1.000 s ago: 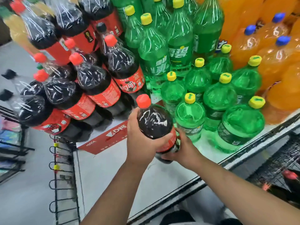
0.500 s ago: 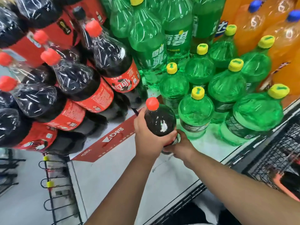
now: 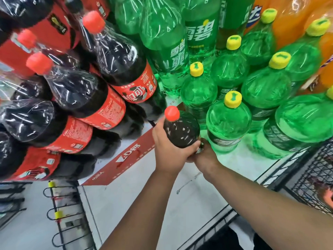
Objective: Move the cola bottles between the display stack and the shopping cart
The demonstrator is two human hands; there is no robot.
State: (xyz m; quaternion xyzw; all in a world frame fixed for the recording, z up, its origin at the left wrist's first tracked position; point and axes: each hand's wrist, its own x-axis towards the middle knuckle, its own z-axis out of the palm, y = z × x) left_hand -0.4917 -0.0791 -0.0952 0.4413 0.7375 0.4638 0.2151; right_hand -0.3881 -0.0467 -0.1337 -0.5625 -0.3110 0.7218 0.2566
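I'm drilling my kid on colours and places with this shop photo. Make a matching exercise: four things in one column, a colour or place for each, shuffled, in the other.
Things
1. held cola bottle
2. nearest green bottle
3. orange bottles
4. shopping cart

Colour or place
A. yellow cap
B. black wire mesh, right edge
C. red cap
D. top right corner

Pairs: 1-C, 2-A, 3-D, 4-B
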